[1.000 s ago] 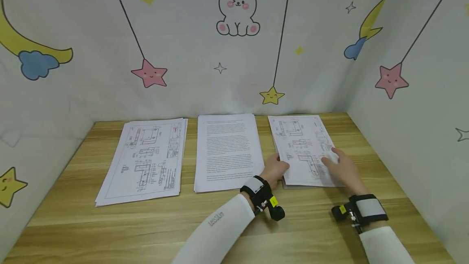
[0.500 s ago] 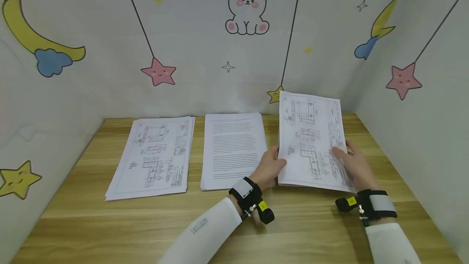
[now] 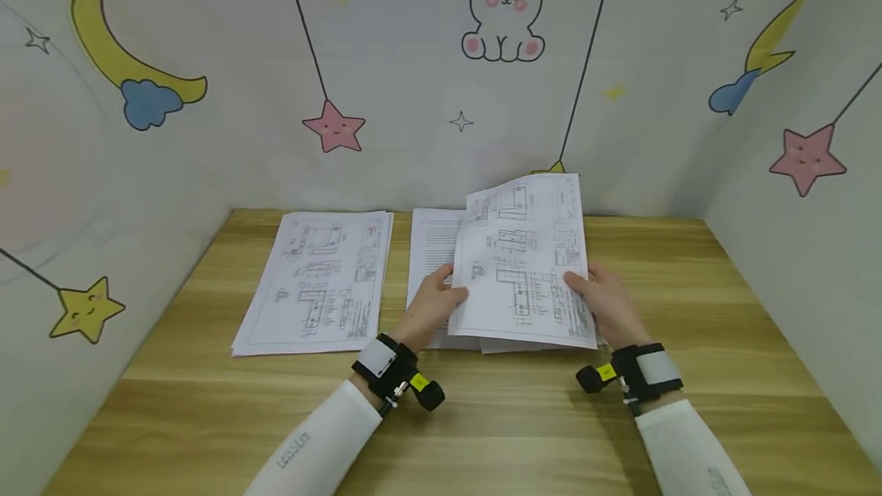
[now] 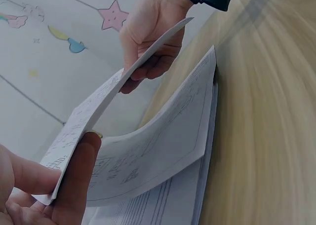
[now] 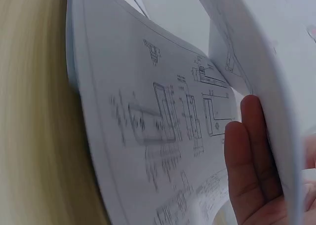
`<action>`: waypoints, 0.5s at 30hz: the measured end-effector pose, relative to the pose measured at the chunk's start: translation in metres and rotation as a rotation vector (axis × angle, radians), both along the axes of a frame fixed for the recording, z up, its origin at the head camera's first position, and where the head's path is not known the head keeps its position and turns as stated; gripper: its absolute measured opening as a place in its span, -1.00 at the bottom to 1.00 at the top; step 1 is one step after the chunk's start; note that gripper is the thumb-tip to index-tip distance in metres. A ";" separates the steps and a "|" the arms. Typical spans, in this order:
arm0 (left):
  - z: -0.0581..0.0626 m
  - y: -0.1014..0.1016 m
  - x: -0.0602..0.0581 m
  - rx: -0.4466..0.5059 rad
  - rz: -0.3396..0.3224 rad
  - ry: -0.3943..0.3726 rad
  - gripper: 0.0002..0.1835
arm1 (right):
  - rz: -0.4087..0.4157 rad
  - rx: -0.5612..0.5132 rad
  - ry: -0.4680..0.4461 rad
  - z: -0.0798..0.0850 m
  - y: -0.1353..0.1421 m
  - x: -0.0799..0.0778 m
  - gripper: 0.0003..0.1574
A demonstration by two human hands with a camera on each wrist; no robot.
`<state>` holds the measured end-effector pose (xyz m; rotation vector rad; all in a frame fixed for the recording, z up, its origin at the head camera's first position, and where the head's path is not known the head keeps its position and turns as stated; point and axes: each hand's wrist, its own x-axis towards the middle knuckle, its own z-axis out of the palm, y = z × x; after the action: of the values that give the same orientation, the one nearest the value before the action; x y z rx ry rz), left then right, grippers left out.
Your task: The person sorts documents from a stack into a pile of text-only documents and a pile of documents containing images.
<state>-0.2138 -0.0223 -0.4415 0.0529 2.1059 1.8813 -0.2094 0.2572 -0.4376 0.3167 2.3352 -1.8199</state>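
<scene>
Tilted up over the middle stack of text pages (image 3: 434,239) is a thin sheaf of drawing sheets (image 3: 520,262). My left hand (image 3: 429,306) pinches its left edge, thumb in front and fingers behind. On the opposite edge my right hand (image 3: 612,308) holds it the same way. Under the sheaf, a curved drawing sheet (image 4: 163,131) lies on or just above the text pages in the left wrist view. The right wrist view shows this lower drawing sheet (image 5: 148,111) beneath the fingers (image 5: 242,161). The sheaf hides most of the text pages.
Another stack of drawing sheets (image 3: 317,282) lies on the left of the wooden table (image 3: 482,435). White curtain-like walls (image 3: 413,44) with printed stars and a rabbit stand behind and at the sides.
Both hands have lifted the sheaf from the right side of the table and carried it left over the middle stack. The right-hand spot now shows bare wood. The head view has shifted.
</scene>
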 end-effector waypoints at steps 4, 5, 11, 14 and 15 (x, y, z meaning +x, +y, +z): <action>-0.002 -0.039 0.002 -0.031 0.078 -0.011 -0.36 | 0.061 0.007 -0.019 -0.002 -0.039 -0.013 -0.40; -0.003 -0.049 0.003 -0.044 0.094 -0.011 -0.36 | 0.075 0.012 -0.023 -0.003 -0.049 -0.016 -0.41; -0.004 -0.107 0.010 -0.120 0.178 -0.006 -0.35 | 0.145 0.002 -0.008 -0.007 -0.110 -0.029 -0.40; -0.001 -0.135 0.015 -0.151 0.220 -0.011 -0.36 | 0.193 -0.035 0.007 -0.009 -0.140 -0.034 -0.41; 0.000 -0.145 0.017 -0.161 0.236 -0.014 -0.37 | 0.203 -0.048 0.008 -0.009 -0.150 -0.035 -0.41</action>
<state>-0.1971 -0.1670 -0.4416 -0.2549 2.3333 1.8200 -0.2443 0.1073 -0.4461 0.0621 2.2328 -1.7788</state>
